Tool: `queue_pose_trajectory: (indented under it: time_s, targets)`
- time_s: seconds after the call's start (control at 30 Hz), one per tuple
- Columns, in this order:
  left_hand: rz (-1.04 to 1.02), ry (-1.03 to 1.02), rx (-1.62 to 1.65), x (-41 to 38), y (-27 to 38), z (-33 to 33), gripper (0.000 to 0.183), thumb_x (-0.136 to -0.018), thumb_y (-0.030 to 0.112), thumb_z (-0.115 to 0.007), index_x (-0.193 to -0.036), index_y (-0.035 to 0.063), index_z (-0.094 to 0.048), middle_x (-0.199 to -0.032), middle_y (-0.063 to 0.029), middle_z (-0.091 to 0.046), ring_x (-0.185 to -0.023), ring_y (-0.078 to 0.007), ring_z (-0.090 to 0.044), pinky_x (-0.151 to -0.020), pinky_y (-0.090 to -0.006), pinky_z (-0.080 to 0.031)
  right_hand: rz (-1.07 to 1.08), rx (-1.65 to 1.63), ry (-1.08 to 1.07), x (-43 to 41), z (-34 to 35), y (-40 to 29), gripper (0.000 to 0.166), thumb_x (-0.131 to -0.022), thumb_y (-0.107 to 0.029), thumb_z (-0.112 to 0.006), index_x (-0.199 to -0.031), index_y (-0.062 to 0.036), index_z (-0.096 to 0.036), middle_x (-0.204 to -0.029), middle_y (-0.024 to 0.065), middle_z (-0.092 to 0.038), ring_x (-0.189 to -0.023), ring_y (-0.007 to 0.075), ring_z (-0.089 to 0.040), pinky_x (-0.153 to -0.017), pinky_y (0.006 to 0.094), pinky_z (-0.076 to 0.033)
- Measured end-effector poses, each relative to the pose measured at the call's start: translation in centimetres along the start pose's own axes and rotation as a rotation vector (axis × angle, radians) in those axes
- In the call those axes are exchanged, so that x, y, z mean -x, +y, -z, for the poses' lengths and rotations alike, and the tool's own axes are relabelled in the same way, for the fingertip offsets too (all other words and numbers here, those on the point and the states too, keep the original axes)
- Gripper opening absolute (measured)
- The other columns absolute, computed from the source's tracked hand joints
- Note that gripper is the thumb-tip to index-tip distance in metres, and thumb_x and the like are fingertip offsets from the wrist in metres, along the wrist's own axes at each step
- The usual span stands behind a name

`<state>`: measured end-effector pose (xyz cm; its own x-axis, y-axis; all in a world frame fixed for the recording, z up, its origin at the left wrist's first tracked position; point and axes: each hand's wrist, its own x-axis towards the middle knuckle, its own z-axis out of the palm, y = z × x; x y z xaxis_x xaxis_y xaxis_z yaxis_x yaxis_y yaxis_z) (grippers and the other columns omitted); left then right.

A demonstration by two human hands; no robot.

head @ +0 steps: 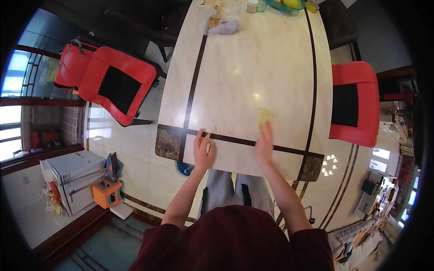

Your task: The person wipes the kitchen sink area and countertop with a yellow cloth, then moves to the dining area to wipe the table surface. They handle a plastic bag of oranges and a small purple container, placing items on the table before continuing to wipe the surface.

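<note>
A pale marble-patterned table (251, 67) with dark inlaid stripes lies before me. My right hand (265, 144), blurred, is over the near part of the table with its fingers on a yellow cloth or sponge (265, 117); blur hides which it is. Near the table's front left, my left hand (202, 150) rests with its fingers apart and nothing in it. Just beyond the left fingertips, small brownish specks (215, 126) mark the surface.
Plastic bags (223, 25), a small jar (252, 6) and a teal basket with yellow fruit (288, 4) stand at the far end. Red-and-black chairs flank the table, left (118, 84) and right (364, 105). A blue basin (184, 168) shows beneath the near left edge.
</note>
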<state>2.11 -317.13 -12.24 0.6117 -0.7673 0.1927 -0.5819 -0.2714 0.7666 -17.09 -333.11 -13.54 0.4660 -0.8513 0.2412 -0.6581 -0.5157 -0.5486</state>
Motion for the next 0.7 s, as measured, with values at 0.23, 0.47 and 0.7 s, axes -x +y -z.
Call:
queue_pose_trajectory:
  time_s: [0.23,0.47,0.7]
  targets:
    - [-0.043,-0.001,0.053,-6.1,0.5,-1.0,0.048,-0.086,0.003,-0.055,-0.132,0.0006,-0.042,-0.146,-0.0246,-0.024,-0.133,-0.0428,-0.028,-0.107,-0.0470,-0.028,0.081,-0.347,-0.133,-2.6,-3.2,-8.4,0.050,-0.079,0.009,-0.047,-0.128,-0.0016,-0.050,-0.141,0.0173,-0.040,-0.131,0.0338,-0.038,-0.108,0.0414,-0.032]
    - [-0.134,-0.019,-0.495,-9.9,1.9,-0.4,0.043,-0.089,0.009,-0.053,-0.132,0.0075,-0.050,-0.124,-0.0200,-0.041,-0.113,-0.0361,-0.041,-0.096,-0.0456,-0.033,-0.038,-0.011,0.036,-4.1,0.8,-0.7,0.047,-0.078,0.009,-0.048,-0.124,-0.0020,-0.054,-0.137,0.0163,-0.044,-0.126,0.0342,-0.043,-0.105,0.0420,-0.037]
    - [0.251,0.013,0.175,-10.0,1.2,0.2,0.035,-0.095,0.015,-0.049,-0.128,0.0059,-0.055,-0.096,-0.0122,-0.052,-0.084,-0.0217,-0.049,-0.076,-0.0298,-0.042,0.065,0.120,0.063,-3.7,0.2,0.9,0.043,-0.075,0.007,-0.051,-0.117,-0.0038,-0.059,-0.131,0.0133,-0.050,-0.122,0.0320,-0.047,-0.101,0.0439,-0.041]
